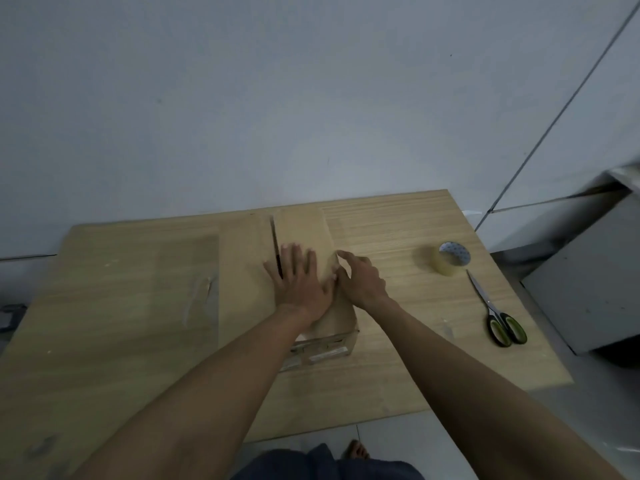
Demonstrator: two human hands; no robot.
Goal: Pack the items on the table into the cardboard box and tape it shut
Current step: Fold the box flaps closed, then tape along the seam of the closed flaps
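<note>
The cardboard box (247, 271) stands at the middle of the desk (104, 306). Our left hand (298, 278) presses its flaps with straight fingers; our right hand (362, 280) pinches the right flap. The tape roll (450, 259) and scissors (498, 313) lie near the right edge.

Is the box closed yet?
Almost. The left hand presses flaps down on the cardboard box, but a dark gap shows and the tape roll lies aside.

Pretty dim and flat, with a bluish-grey cast on the wall (311, 81). Light's soft, shadows barely show on the table (104, 289). The shot's smeary, my left hand (298, 282) and right hand (360, 278) too, and the cardboard box (304, 226) nearly blends into the wood. Wide lens bends the edges.
</note>
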